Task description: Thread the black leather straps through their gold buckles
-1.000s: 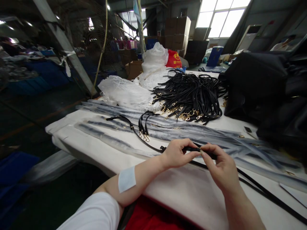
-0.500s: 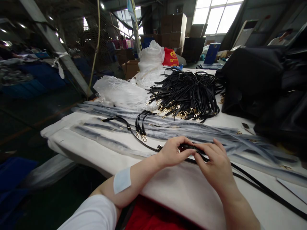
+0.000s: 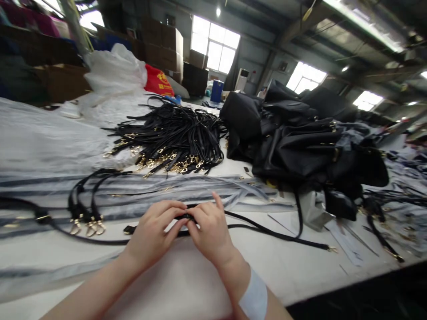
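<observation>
Strap pinched between bent fingers

The strap is black, its clasp gold, and the table white.

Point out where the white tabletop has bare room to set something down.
Bare tabletop lies right of the right hand, bordered by the gold-clipped black strap and the table's near edge. Another patch lies between the two forearms. Beyond the left hand and right hand it is crowded: plastic-sleeved straps, then heaped black straps and, rightward, black bags.
</observation>
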The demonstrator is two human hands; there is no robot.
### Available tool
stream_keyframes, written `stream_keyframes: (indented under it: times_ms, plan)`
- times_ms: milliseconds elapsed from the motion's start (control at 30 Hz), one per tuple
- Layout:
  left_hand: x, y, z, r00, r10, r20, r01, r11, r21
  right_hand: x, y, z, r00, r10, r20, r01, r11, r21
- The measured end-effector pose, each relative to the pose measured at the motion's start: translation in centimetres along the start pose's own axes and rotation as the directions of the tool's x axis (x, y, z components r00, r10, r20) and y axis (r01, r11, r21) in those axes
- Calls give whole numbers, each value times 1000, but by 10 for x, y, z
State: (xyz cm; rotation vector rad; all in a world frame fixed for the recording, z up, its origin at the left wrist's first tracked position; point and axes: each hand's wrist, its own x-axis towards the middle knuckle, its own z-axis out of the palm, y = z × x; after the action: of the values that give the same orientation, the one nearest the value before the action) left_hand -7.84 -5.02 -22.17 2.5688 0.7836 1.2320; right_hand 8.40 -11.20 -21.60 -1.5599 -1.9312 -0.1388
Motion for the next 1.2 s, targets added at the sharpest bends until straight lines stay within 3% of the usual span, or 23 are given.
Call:
stream_keyframes:
  times_ms: [233, 500, 700, 867, 933, 1033, 1100, 1200]
  plan:
    - [-5, 4, 3, 1000, 19, -25, -18, 998, 58, -2, -2, 2, 999, -12, 47, 16, 997, -76]
    - [-9, 8, 2, 984, -179, -11, 179, 983, 32, -2, -2, 3, 999, -23, 24, 24, 999, -44]
    - [-6, 17, -1, 918, -349, 186, 371, 924, -93, -1, 1, 2, 997, -72, 19, 73, 995, -61]
    - [-3, 24, -2, 837, -480, 262, 463, 877, 127, -3, 8, 5, 989, -149, -10, 149, 989, -23]
    - [-2, 25, -2, 803, -508, 311, 457, 860, 227, -4, 11, 7, 985, -170, -35, 169, 985, -22]
    - [0, 23, -3, 774, -456, 440, 340, 885, 319, -5, 13, 8, 978, -203, -49, 202, 979, -34]
    - [1, 21, -2, 772, -397, 497, 253, 908, 333, -5, 14, 9, 972, -231, -36, 230, 972, -41]
    - [1, 17, -1, 784, -363, 504, 216, 920, 327, -4, 16, 10, 960, -279, -5, 279, 960, -38]
